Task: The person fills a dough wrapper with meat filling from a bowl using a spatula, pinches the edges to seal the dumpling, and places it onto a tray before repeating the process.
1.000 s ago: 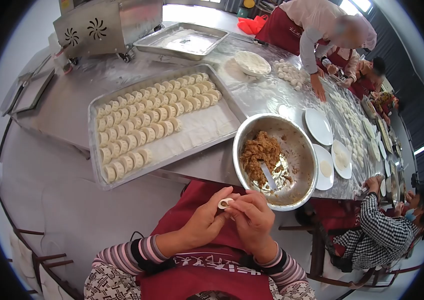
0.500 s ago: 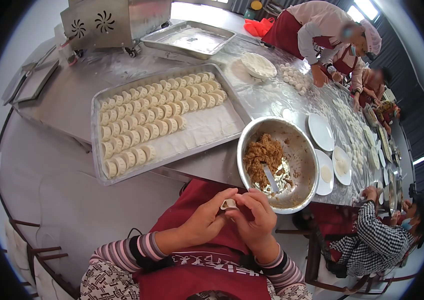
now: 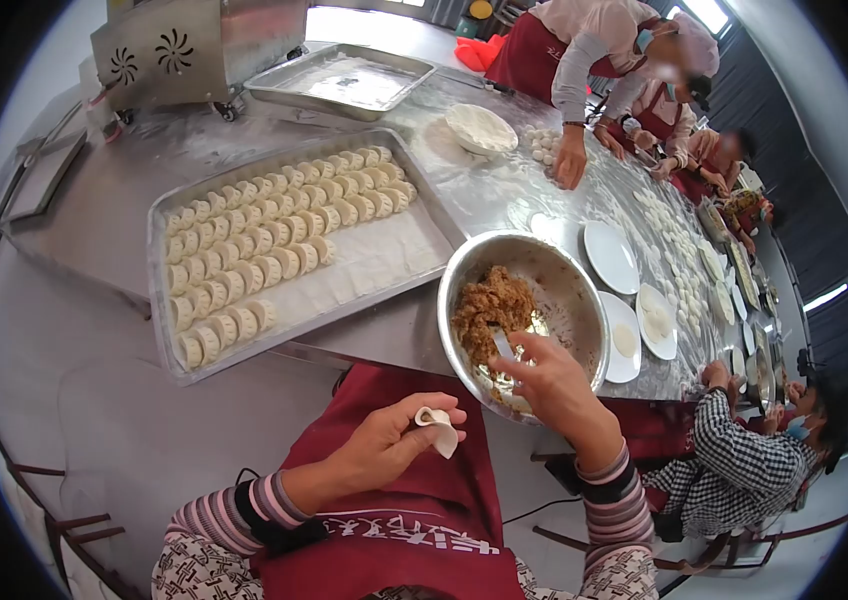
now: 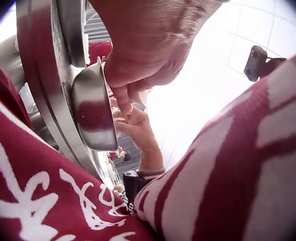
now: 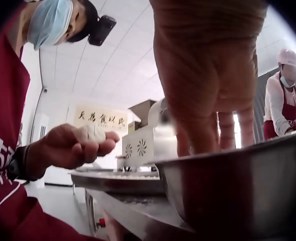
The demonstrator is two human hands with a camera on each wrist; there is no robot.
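Observation:
My left hand (image 3: 384,440) holds a round white dumpling wrapper (image 3: 441,440), curled up at the top, its lower edge hanging past the fingers. The wrapper appears pale between thumb and fingers in the right wrist view. Over the near rim of a steel bowl (image 3: 589,330), my right hand (image 3: 556,395) pinches the handle of a flat metal spatula (image 3: 502,344). The spatula's other end sits in brown minced filling (image 3: 492,298) heaped on the bowl's left side. In the right wrist view the fingertips are hidden behind the bowl's wall (image 5: 238,186).
Left of the bowl, a large tray (image 3: 364,290) bears rows of pleated dumplings (image 3: 274,235). White plates (image 3: 611,257) stand to the right, with a flour bowl (image 3: 482,128) farther back. Other people work along the table; one in a checked shirt (image 3: 764,470) sits at right.
Both hands were together at the wrapper. My right hand has left it and moved right to the spatula in the bowl; the left keeps the wrapper, now unfolded wider.

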